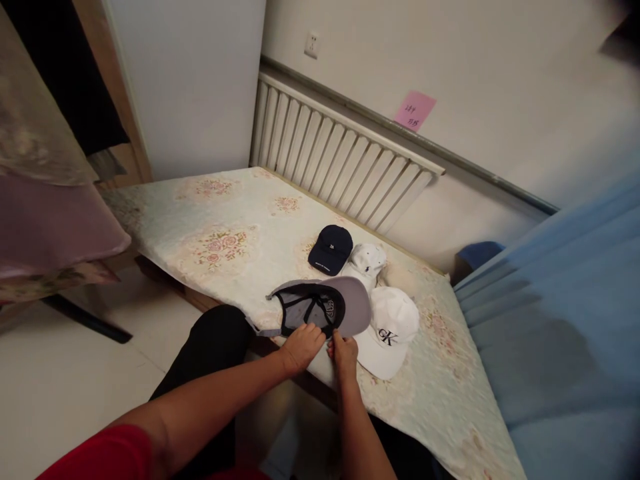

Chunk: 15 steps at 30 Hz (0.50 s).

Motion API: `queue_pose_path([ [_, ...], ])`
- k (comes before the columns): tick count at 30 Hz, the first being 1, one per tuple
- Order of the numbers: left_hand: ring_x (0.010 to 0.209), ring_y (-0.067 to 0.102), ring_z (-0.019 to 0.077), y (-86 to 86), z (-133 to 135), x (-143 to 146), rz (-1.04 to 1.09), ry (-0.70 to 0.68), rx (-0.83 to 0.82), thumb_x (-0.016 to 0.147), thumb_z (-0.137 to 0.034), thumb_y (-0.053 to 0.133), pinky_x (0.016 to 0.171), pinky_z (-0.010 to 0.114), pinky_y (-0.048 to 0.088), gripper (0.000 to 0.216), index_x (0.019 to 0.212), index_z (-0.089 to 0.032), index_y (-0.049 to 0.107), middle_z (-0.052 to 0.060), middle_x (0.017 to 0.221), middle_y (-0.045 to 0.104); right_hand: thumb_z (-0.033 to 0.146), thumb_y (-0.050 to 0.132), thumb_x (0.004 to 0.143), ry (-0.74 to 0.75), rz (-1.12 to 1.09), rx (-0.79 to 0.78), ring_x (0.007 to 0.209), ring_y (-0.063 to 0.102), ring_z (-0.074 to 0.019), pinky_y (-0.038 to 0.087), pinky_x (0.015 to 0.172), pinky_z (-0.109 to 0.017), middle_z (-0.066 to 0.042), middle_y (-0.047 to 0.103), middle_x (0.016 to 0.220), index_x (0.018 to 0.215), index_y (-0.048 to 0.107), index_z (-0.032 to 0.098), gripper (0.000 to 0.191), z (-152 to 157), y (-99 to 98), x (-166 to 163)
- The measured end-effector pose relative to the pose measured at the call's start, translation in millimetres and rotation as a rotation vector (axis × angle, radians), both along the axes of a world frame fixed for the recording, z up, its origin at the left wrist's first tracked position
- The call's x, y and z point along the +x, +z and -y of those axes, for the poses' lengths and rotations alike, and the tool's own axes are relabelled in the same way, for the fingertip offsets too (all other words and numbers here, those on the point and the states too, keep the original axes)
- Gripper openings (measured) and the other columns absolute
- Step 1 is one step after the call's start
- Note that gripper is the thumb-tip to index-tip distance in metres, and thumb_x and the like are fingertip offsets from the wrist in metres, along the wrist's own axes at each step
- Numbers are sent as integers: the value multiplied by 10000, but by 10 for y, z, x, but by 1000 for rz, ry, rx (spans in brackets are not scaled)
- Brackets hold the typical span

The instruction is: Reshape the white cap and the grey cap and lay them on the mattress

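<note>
A grey baseball cap (355, 303) is turned so that its dark-lined inside faces me, with its brim to the right and its back strap to the left. My left hand (303, 348) grips the cap's near edge. Just right of it, my right hand (344, 355) pinches the same edge close to the brim. A white cap with black CK letters (395, 327) lies right beside the grey one. Behind them sit a navy cap (332, 249) and a smaller white cap (369, 259), the latter partly covered. A beige item (399, 279), perhaps another cap, is mostly hidden.
The caps lie on a bed or table with a floral cover (225, 200). Along its far side runs a white radiator (325, 147). A blue curtain (560, 320) hangs at the right. Cloth-draped furniture (55, 220) stands on the left.
</note>
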State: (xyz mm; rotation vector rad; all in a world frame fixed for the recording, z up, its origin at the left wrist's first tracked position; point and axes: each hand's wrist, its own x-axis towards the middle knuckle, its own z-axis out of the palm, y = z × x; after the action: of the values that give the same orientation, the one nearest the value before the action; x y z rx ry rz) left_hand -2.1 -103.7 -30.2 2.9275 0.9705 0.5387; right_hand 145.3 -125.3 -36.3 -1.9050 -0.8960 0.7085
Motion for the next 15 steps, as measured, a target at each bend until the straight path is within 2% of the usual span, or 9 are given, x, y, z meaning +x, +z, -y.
queue_pose_path([
  [8,884,489,237,19,-33,219,-6,105,-96,909,-141,375,781,388,351,178,931,-138,552,100,913,560,487,506,739,-57,105,102,418,481,-144,353,440,-252,-7,552,399,491,574,196,388,45,-3,-19],
  [12,874,499,237,-10,-32,267,7,160,-108,907,-124,353,795,389,353,201,932,-142,552,91,899,572,452,504,743,-92,164,136,478,485,-148,358,492,-257,-4,571,452,560,606,181,343,49,-25,-30],
  [15,876,498,235,-44,-35,280,10,145,-99,908,-134,356,796,385,352,203,922,-149,557,84,899,572,437,518,733,-118,208,166,525,468,-143,358,523,-253,4,581,507,601,594,178,301,61,-44,-42],
])
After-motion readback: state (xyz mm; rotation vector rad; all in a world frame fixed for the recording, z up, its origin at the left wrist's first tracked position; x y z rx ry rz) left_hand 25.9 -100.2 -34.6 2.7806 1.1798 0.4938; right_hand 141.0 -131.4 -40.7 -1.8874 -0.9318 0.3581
